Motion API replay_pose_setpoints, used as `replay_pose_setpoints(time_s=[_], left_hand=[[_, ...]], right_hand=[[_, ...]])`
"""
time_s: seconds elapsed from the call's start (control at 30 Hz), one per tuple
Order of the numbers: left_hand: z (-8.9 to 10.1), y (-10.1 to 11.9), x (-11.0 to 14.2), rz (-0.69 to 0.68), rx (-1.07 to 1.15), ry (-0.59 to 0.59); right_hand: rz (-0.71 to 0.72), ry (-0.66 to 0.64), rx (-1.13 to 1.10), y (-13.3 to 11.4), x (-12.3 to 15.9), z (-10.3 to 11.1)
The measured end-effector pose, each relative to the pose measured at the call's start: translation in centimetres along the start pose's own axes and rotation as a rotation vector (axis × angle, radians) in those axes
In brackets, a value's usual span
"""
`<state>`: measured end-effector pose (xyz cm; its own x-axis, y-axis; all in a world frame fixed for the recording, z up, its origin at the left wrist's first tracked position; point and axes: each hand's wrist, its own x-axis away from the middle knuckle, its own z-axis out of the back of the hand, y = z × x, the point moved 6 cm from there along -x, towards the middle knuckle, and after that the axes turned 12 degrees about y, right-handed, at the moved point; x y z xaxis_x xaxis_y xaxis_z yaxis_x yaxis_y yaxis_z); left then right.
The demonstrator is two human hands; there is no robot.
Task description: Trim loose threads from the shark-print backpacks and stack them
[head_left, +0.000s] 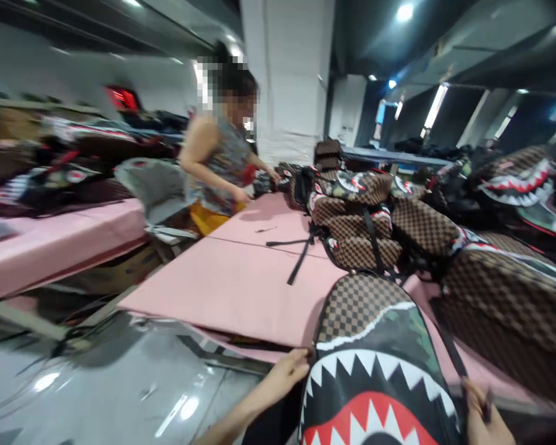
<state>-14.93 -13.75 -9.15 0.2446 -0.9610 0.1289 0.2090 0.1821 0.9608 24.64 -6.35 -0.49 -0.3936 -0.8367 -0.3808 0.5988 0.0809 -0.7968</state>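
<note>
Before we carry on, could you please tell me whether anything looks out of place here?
Mainly the loose black straps sprawled across the pink tabletop, beside the jumbled backpacks; they look untidy. The nearest backpack shows no obvious damage.

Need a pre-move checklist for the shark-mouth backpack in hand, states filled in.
1. Left hand at the shark-mouth backpack's left edge: ok.
2. Right hand firmly gripping: cannot tell; blurred, beside the right edge.
3. Backpack's printed front visible: ok, facing the camera.
4. Backpack's bottom supported: cannot tell; out of frame.
5. Pink table free of loose straps: not ok; black straps lie across it.
6. Co-worker away from this backpack: ok, farther along the table.
</note>
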Motion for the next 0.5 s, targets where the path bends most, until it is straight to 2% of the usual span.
replay_pose_setpoints(time_s=[0.07, 0.13, 0.17, 0.23, 0.27, 0.37, 0.43, 0.5], left_hand=[[-0.3, -0.5, -1.0, 0.016, 0.006, -0.090], [-0.6, -0.3, -2.5, 0.041, 0.040, -0.154], [-0.7, 0.1, -3.2, 0.047, 0.049, -0.170], [-0.7, 1.2, -4.0, 0.046, 0.045, -0.167], [-0.5, 1.7, -4.1, 0.040, 0.032, -0.159], [0.1, 2.9, -4.0, 0.020, -0.050, -0.146], [0.5, 3.3, -4.2, 0.018, -0.112, -0.162], [0.9, 4.0, -5.4, 0.010, -0.161, -0.120]], right_hand=[[0.057, -0.030, -0.057, -1.5, 2.0, 0.7], [0.191, -0.396, -0.192, -5.2, 6.0, -1.5], [0.204, -0.584, -0.256, -7.0, 8.6, -2.9], [0.198, -0.884, -0.356, -9.9, 13.5, -5.2], [0.237, -0.966, -0.376, -11.0, 15.5, -6.0], [0.261, -1.025, -0.380, -11.7, 18.3, -7.0], [0.249, -1.036, -0.345, -10.9, 18.6, -7.0], [0.259, -1.097, -0.299, -10.2, 18.6, -6.9]])
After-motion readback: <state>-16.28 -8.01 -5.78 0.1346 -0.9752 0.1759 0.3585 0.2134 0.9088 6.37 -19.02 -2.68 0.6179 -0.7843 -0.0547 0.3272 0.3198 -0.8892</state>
